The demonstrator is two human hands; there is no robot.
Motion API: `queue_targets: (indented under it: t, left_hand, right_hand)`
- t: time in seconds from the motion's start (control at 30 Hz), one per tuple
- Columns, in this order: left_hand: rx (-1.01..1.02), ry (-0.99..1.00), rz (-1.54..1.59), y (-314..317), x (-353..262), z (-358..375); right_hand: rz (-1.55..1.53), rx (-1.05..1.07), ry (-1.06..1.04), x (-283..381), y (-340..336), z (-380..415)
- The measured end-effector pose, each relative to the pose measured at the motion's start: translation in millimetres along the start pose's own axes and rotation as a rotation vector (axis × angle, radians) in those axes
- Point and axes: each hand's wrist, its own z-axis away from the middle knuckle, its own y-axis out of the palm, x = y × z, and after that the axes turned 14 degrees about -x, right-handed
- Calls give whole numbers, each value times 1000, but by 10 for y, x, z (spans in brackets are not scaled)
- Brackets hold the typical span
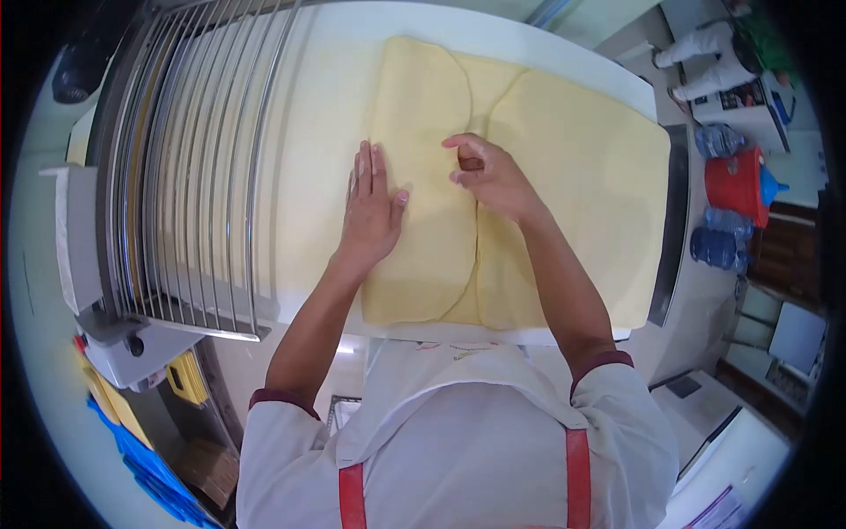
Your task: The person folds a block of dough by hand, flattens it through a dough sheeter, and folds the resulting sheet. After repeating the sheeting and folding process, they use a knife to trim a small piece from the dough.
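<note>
A wide sheet of pale yellow dough (582, 194) lies on a white belt surface (322, 115). Its left part is folded over into a flap (419, 238), and the right part is folded in too, so the two rounded edges come close near the middle. My left hand (372, 207) rests with its fingers stretched out at the left edge of the flap. Over the seam between the flaps is my right hand (493, 179), its index finger pointing left and the other fingers curled; nothing shows in it.
A metal wire guard (211, 167) stands over the belt at the left. Beyond the belt's right end are a red container (736, 185) and large water bottles (718, 249). A person in white trousers (714, 62) is at the far upper right.
</note>
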Motion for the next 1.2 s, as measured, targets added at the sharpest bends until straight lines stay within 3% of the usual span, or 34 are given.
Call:
queue_targets:
  t: [0.07, 0.13, 0.2, 0.27, 0.37, 0.57, 0.67, 0.8, 0.9, 1.03, 1.2]
  left_hand:
    - [12, -2, 207, -66, 111, -67]
    - [12, 22, 233, -66, 218, -212]
    - [8, 64, 220, -14, 291, -341]
    - [0, 131, 173, 52, 302, -440]
    - [-46, 86, 202, 143, 221, -420]
    - [55, 245, -356, 307, -208, -424]
    - [119, 227, -246, 212, -155, -477]
    - [-62, 149, 136, 279, 264, -878]
    - [-99, 229, -156, 552, 151, -1008]
    - [-30, 154, -355, 512, -52, -975]
    - [9, 202, -445, 402, -166, -900]
  right_hand:
    - [29, -37, -91, 35, 57, 39]
    - [-247, -158, -152, 19, 220, 182]
    - [-223, -190, -159, -48, 279, 386]
    - [100, -142, -102, -71, 175, 578]
    - [238, -82, -49, 179, 140, 707]
    - [69, -448, 60, -177, 163, 875]
    - [102, -511, 22, -190, 231, 975]
    - [107, -465, 137, -168, 201, 983]
    - [-25, -513, 178, -205, 251, 1013]
    - [-267, -616, 126, -362, 419, 1164]
    - [-173, -576, 88, -367, 398, 1224]
